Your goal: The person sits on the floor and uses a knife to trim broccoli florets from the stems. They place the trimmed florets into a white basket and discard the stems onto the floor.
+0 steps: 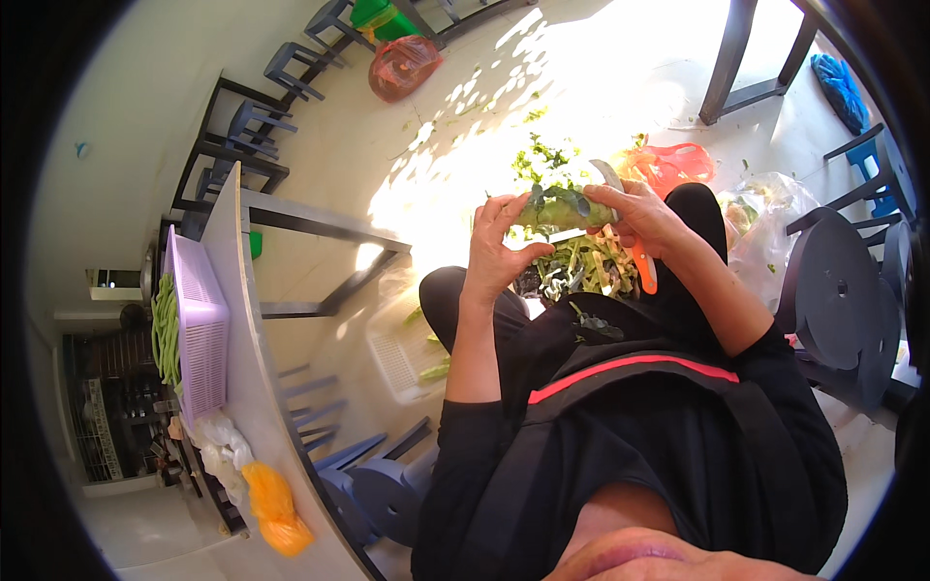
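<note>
Between my two hands lies a thick green vegetable stem (563,212) with dark leaves on it. My left hand (501,243) has its fingertips at the stem's left end, thumb held below. My right hand (643,214) holds the other end together with a knife, whose orange handle (644,267) points down past the palm and whose blade (606,174) rises above the fingers. Below the hands, between my knees, is a heap of green peelings and leaves (588,265). A few dark leaf scraps (599,326) rest on my black apron. More leafy greens (545,161) lie in bright sunlight beyond the stem.
A red plastic bag (672,168) and a clear bag of vegetables (763,225) stand on the right. Left of my knee is a white basket (396,356). A table (251,305) at the left holds a purple basket (203,341) and an orange bag (276,508). Round stools (835,287) stand at right.
</note>
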A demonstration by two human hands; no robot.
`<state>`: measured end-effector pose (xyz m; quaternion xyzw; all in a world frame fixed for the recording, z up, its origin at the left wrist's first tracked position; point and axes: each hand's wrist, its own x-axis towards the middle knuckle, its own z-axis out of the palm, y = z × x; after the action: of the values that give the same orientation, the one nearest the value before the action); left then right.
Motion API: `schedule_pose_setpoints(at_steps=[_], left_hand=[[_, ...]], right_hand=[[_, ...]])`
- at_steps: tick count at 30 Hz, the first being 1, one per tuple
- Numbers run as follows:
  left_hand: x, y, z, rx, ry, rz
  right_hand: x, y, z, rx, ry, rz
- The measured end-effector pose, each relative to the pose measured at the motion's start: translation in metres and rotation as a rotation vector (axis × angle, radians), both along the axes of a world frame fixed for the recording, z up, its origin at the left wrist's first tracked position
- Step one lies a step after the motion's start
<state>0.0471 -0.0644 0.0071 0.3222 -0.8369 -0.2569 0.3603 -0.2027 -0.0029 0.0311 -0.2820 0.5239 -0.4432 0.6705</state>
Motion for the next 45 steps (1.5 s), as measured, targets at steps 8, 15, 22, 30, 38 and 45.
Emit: schedule_pose_setpoints(at_steps=[8, 15, 22, 30, 38, 45], left_hand=[[-0.009, 0.081, -0.034, 1.180, 0.717, 0.048], [-0.001, 0.100, -0.041, 1.441, 0.944, -0.355], [-0.014, 0.113, -0.027, 1.574, 0.972, -0.385], [-0.010, 0.115, -0.033, 1.615, 0.900, -0.540], [-0.017, 0.125, -0.021, 1.470, 0.858, -0.412], [-0.014, 0.124, -0.007, 1.389, 0.708, -0.213]], right_hand=[[0.025, 0.111, 0.002, 0.143, -0.273, -0.133], [0.017, 0.153, 0.009, 0.054, -0.277, 0.105], [-0.010, 0.089, 0.039, -0.425, 0.613, 0.060], [-0.005, 0.074, 0.050, -0.553, 0.833, 0.187], [-0.010, 0.074, 0.044, -0.561, 0.942, 0.217], [-0.008, 0.078, 0.045, -0.596, 0.997, 0.195]])
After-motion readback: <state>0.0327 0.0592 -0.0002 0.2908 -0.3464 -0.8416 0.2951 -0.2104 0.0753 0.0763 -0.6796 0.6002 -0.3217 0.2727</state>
